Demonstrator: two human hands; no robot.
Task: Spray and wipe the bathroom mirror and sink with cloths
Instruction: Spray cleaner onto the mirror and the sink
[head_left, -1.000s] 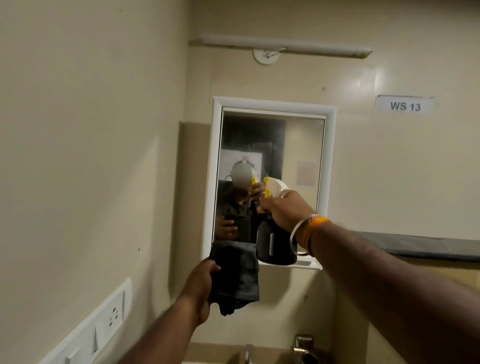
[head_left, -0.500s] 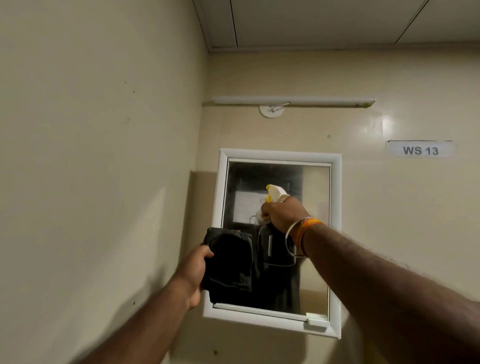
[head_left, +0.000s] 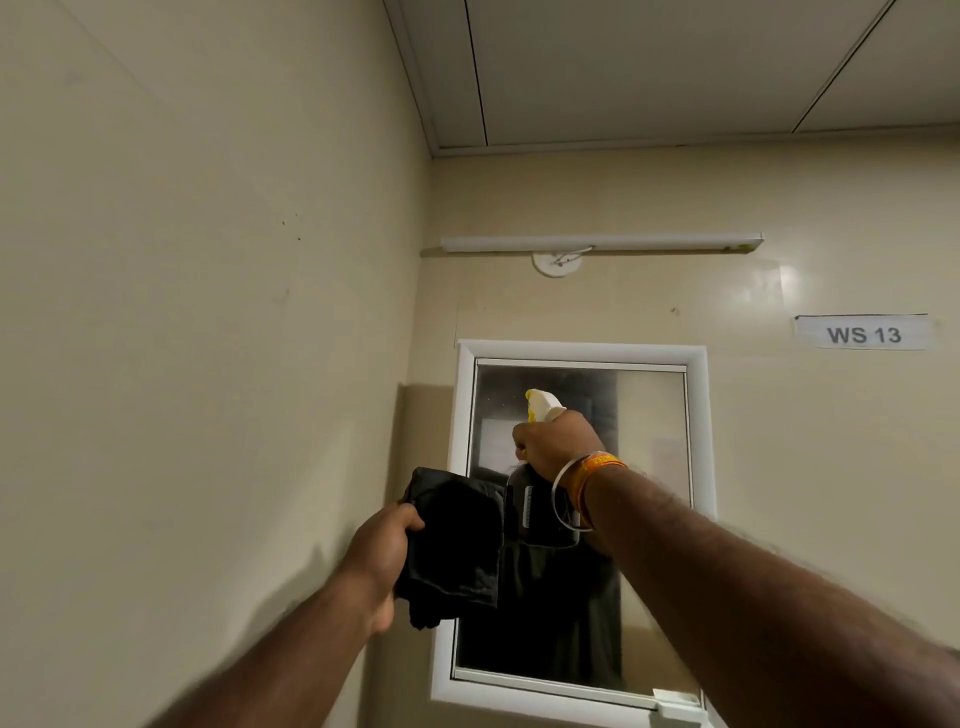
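Observation:
A white-framed mirror (head_left: 654, 426) hangs on the far wall, low in the head view. My right hand (head_left: 558, 444) grips a dark spray bottle (head_left: 530, 506) with a white and yellow trigger head, held close in front of the mirror's upper left part, nozzle toward the glass. My left hand (head_left: 382, 553) holds a folded black cloth (head_left: 457, 540) up beside the mirror's left edge, just left of the bottle. The sink is out of view.
A beige side wall (head_left: 208, 312) runs close along my left. Above the mirror sit a tube light (head_left: 602, 242) and a round white fitting (head_left: 557, 264). A label reading WS 13 (head_left: 862, 333) is on the wall at right.
The view has tilted upward, so the mirror sits lower and the ceiling shows; the tap and wall sockets have left the frame. Both hands have risen along the mirror, still holding bottle and cloth.

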